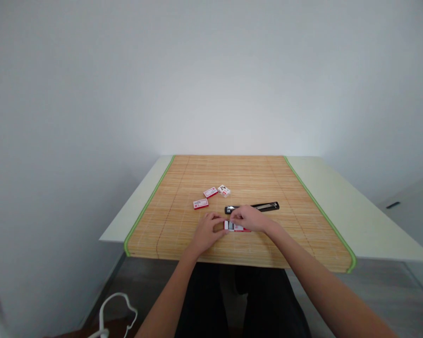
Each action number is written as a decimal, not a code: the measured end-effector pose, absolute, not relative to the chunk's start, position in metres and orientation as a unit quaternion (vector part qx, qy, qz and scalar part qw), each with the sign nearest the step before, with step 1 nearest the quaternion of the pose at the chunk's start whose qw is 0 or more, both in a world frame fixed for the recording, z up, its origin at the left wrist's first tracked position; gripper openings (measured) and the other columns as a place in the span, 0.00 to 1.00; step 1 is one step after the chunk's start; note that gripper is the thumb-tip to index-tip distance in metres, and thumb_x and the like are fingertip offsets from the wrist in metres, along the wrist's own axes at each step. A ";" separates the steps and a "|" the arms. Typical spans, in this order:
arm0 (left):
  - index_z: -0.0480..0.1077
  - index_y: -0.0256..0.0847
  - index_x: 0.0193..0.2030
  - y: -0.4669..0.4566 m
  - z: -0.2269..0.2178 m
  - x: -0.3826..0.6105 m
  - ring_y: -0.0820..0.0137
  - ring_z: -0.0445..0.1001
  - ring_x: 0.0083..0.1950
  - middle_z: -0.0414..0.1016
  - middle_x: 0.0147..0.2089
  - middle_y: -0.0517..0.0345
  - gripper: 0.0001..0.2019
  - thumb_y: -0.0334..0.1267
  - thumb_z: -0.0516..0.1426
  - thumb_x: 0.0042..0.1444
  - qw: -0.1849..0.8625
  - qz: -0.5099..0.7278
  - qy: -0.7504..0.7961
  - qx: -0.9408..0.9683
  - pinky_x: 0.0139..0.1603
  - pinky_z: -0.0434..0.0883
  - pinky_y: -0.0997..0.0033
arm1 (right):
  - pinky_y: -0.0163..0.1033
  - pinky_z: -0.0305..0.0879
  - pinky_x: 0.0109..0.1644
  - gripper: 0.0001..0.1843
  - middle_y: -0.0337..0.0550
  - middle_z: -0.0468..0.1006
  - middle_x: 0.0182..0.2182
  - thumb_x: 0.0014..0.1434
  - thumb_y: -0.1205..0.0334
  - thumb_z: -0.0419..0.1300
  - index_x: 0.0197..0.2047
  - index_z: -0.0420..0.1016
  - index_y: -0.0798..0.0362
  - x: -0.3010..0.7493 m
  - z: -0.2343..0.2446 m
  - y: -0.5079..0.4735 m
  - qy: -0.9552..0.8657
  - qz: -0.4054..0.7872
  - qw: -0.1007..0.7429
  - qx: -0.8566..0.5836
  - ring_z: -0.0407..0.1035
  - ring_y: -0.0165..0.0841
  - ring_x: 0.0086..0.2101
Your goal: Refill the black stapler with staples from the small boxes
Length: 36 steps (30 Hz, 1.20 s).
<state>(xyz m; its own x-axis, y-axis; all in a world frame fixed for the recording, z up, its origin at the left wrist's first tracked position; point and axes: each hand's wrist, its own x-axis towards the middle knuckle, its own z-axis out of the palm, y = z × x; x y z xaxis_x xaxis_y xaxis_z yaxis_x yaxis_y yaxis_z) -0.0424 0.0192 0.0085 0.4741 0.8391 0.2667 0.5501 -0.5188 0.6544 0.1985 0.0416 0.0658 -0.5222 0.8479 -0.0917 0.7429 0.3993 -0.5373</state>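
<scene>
A small red-and-white staple box (238,228) lies near the front of the bamboo mat, its white inner tray slid out to the left with grey contents showing. My left hand (208,231) holds the tray's left end between thumb and fingers. Over the tray, my right hand (248,218) has its fingertips pinched together; whatever they hold is too small to tell. Just behind my right hand lies a long black stapler (268,206) with silver metal parts, its middle partly covered by that hand.
Two more red-and-white boxes (200,203) and a mostly white small box (224,190) lie behind my left hand. The green-edged bamboo mat (232,171) covers the middle of a white table (324,180), which stands against the wall. A white cable (118,295) hangs at lower left.
</scene>
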 end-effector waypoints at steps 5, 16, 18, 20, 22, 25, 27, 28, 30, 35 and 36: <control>0.77 0.56 0.58 0.019 0.008 -0.042 0.58 0.70 0.58 0.73 0.55 0.55 0.20 0.46 0.67 0.58 0.250 0.287 0.427 0.820 0.62 0.67 0.54 | 0.35 0.54 0.33 0.13 0.42 0.81 0.29 0.64 0.51 0.61 0.40 0.86 0.46 0.196 0.067 0.039 -0.827 0.221 0.082 -0.510 0.69 0.31 0.28; 0.76 0.57 0.58 0.018 0.010 -0.041 0.59 0.70 0.58 0.73 0.56 0.55 0.20 0.46 0.66 0.58 0.256 0.291 0.424 0.819 0.61 0.67 0.56 | 0.38 0.61 0.39 0.18 0.46 0.84 0.31 0.67 0.49 0.56 0.35 0.86 0.43 0.183 0.075 0.014 -0.818 0.121 0.070 -0.558 0.76 0.38 0.35; 0.76 0.57 0.58 0.018 0.010 -0.041 0.59 0.70 0.58 0.73 0.56 0.55 0.20 0.46 0.66 0.58 0.255 0.293 0.426 0.817 0.61 0.67 0.56 | 0.38 0.61 0.39 0.19 0.47 0.85 0.33 0.68 0.48 0.56 0.37 0.87 0.43 0.182 0.073 0.010 -0.811 0.117 0.073 -0.568 0.76 0.38 0.36; 0.77 0.57 0.58 0.017 0.012 -0.041 0.59 0.70 0.57 0.73 0.55 0.55 0.20 0.47 0.66 0.58 0.255 0.291 0.430 0.815 0.61 0.67 0.55 | 0.39 0.62 0.39 0.19 0.48 0.85 0.34 0.68 0.47 0.55 0.40 0.87 0.43 0.182 0.070 0.008 -0.806 0.116 0.075 -0.575 0.77 0.39 0.36; 0.77 0.57 0.58 0.017 0.014 -0.041 0.58 0.70 0.57 0.73 0.55 0.54 0.20 0.48 0.66 0.58 0.257 0.287 0.431 0.816 0.61 0.67 0.55 | 0.39 0.62 0.39 0.19 0.48 0.85 0.35 0.68 0.46 0.54 0.44 0.86 0.41 0.181 0.069 0.006 -0.802 0.117 0.078 -0.580 0.77 0.39 0.37; 0.77 0.57 0.58 0.017 0.016 -0.041 0.58 0.70 0.57 0.73 0.55 0.54 0.20 0.48 0.66 0.58 0.258 0.285 0.428 0.818 0.61 0.67 0.55 | 0.38 0.62 0.39 0.17 0.46 0.86 0.39 0.68 0.47 0.55 0.51 0.83 0.37 0.181 0.067 0.004 -0.799 0.121 0.087 -0.583 0.77 0.40 0.39; 0.77 0.57 0.58 0.017 0.017 -0.041 0.59 0.70 0.58 0.73 0.55 0.55 0.20 0.47 0.66 0.58 0.259 0.287 0.427 0.818 0.61 0.67 0.56 | 0.38 0.63 0.40 0.17 0.44 0.86 0.40 0.69 0.49 0.54 0.52 0.83 0.38 0.181 0.066 0.003 -0.798 0.131 0.098 -0.579 0.77 0.39 0.40; 0.77 0.57 0.57 0.017 0.016 -0.041 0.59 0.70 0.58 0.73 0.55 0.55 0.19 0.47 0.66 0.58 0.258 0.289 0.427 0.817 0.61 0.67 0.56 | 0.38 0.63 0.40 0.17 0.44 0.86 0.41 0.69 0.50 0.54 0.51 0.83 0.38 0.181 0.066 0.002 -0.800 0.137 0.102 -0.575 0.77 0.39 0.40; 0.77 0.56 0.56 0.017 0.016 -0.041 0.58 0.70 0.58 0.73 0.55 0.54 0.19 0.47 0.66 0.58 0.258 0.291 0.430 0.814 0.61 0.67 0.55 | 0.37 0.63 0.42 0.16 0.44 0.85 0.41 0.69 0.52 0.55 0.49 0.84 0.40 0.182 0.066 0.001 -0.809 0.148 0.106 -0.559 0.77 0.38 0.40; 0.78 0.55 0.56 0.017 0.014 -0.041 0.58 0.70 0.57 0.73 0.55 0.54 0.18 0.47 0.66 0.58 0.259 0.294 0.428 0.814 0.61 0.67 0.55 | 0.38 0.63 0.45 0.16 0.43 0.85 0.45 0.68 0.56 0.55 0.51 0.83 0.40 0.185 0.068 0.002 -0.843 0.152 0.103 -0.506 0.77 0.39 0.43; 0.78 0.55 0.55 0.017 0.014 -0.041 0.58 0.70 0.57 0.73 0.55 0.54 0.18 0.47 0.66 0.58 0.257 0.295 0.427 0.815 0.62 0.67 0.55 | 0.38 0.63 0.46 0.15 0.44 0.85 0.45 0.68 0.57 0.56 0.51 0.83 0.40 0.185 0.069 0.004 -0.846 0.151 0.099 -0.502 0.77 0.39 0.43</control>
